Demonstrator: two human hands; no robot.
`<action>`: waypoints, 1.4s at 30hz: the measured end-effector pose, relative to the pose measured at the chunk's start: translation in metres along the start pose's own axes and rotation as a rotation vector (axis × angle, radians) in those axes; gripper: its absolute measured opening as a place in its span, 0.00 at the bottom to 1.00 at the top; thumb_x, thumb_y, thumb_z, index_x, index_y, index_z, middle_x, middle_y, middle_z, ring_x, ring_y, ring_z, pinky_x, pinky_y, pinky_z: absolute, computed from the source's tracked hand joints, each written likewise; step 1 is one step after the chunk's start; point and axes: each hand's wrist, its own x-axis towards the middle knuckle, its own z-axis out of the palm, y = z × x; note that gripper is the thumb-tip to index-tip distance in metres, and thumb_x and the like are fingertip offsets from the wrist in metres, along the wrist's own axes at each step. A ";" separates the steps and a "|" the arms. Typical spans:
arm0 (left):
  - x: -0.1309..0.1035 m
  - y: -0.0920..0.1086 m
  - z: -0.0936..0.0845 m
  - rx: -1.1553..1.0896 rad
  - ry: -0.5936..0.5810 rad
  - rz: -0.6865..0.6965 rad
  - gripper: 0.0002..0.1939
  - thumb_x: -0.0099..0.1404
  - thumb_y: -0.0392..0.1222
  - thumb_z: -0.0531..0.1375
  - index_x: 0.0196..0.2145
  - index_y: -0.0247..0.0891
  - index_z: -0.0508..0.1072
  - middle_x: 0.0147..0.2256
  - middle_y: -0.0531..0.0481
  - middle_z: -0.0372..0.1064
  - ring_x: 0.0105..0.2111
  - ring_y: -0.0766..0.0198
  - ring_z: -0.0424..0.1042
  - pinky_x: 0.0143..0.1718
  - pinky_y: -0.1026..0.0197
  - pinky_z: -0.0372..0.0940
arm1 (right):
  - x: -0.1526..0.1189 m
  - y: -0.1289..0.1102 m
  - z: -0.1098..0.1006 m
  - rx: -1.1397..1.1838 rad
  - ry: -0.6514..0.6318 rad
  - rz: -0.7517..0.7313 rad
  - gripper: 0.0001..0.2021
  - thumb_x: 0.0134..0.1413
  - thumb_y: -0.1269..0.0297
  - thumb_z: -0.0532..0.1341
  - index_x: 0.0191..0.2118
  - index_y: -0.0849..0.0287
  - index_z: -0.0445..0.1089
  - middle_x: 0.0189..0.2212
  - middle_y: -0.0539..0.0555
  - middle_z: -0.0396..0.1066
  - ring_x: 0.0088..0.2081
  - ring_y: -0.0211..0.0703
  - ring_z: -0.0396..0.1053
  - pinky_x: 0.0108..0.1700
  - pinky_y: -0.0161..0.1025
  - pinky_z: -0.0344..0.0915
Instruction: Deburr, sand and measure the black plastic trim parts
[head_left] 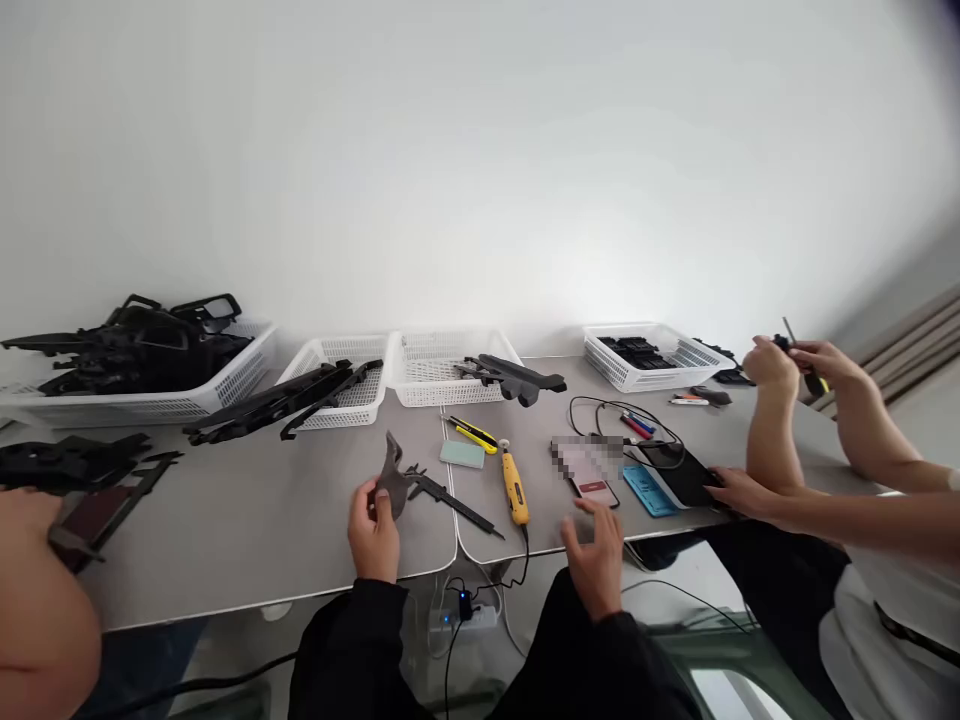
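Observation:
My left hand is closed around a curved dark grey plastic part, lifted at the front of the table. Just right of that part lies a dark caliper, pointing down toward the table edge. My right hand is empty with its fingers apart, at the front edge below a phone whose screen is lit and partly blurred. Between my hands rest a yellow corded rotary tool, a yellow and black utility knife and a pale green block.
White baskets line the wall; the left basket is heaped with black plastic parts, the right basket holds smaller ones. A black cable loops behind the phone. Co-workers' arms reach in at both sides. A power strip sits below.

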 end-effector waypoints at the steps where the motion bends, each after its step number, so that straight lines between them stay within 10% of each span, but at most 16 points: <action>1: 0.006 0.001 -0.006 0.056 0.043 0.060 0.18 0.73 0.53 0.55 0.50 0.40 0.76 0.47 0.42 0.76 0.47 0.50 0.77 0.48 0.53 0.72 | -0.008 -0.008 0.001 0.053 -0.054 -0.003 0.14 0.67 0.54 0.60 0.50 0.57 0.72 0.47 0.61 0.76 0.51 0.58 0.70 0.55 0.54 0.66; 4: 0.021 0.000 -0.019 0.270 0.097 0.220 0.18 0.76 0.47 0.52 0.51 0.40 0.78 0.49 0.39 0.73 0.52 0.48 0.73 0.55 0.48 0.70 | -0.018 -0.037 0.007 0.157 -0.231 0.055 0.15 0.69 0.53 0.61 0.54 0.54 0.70 0.49 0.59 0.75 0.49 0.55 0.71 0.51 0.50 0.69; 10: 0.017 -0.021 -0.008 0.652 -0.211 0.313 0.24 0.74 0.43 0.53 0.62 0.33 0.73 0.62 0.30 0.68 0.68 0.33 0.60 0.65 0.31 0.60 | 0.009 -0.074 0.034 0.128 -0.425 0.106 0.26 0.64 0.54 0.62 0.64 0.55 0.65 0.56 0.60 0.73 0.55 0.58 0.70 0.58 0.54 0.69; 20: 0.007 -0.011 -0.004 0.530 -0.354 0.660 0.19 0.76 0.36 0.53 0.60 0.42 0.74 0.58 0.41 0.75 0.64 0.46 0.70 0.68 0.39 0.63 | 0.023 -0.045 0.050 0.051 -0.360 0.211 0.26 0.59 0.54 0.59 0.60 0.58 0.69 0.55 0.61 0.75 0.54 0.59 0.71 0.57 0.54 0.68; 28: -0.007 -0.010 0.007 0.523 -0.563 0.550 0.19 0.76 0.35 0.54 0.60 0.43 0.75 0.59 0.43 0.75 0.61 0.50 0.73 0.61 0.45 0.72 | 0.028 -0.039 0.046 0.047 -0.375 0.271 0.28 0.59 0.52 0.59 0.61 0.58 0.70 0.52 0.60 0.77 0.47 0.56 0.72 0.50 0.52 0.71; 35: -0.005 -0.016 0.006 0.529 -0.719 0.611 0.23 0.77 0.36 0.52 0.65 0.46 0.72 0.68 0.47 0.69 0.70 0.51 0.64 0.69 0.41 0.64 | 0.013 -0.077 0.038 -0.049 -0.304 0.012 0.23 0.67 0.58 0.57 0.64 0.56 0.70 0.61 0.61 0.73 0.62 0.65 0.66 0.63 0.65 0.64; 42: -0.005 -0.011 0.005 0.551 -0.746 0.559 0.26 0.81 0.44 0.50 0.73 0.47 0.63 0.75 0.46 0.56 0.75 0.52 0.55 0.71 0.42 0.62 | -0.033 -0.131 0.055 0.083 -0.668 -0.197 0.17 0.69 0.66 0.58 0.59 0.49 0.75 0.64 0.54 0.73 0.69 0.61 0.63 0.65 0.62 0.67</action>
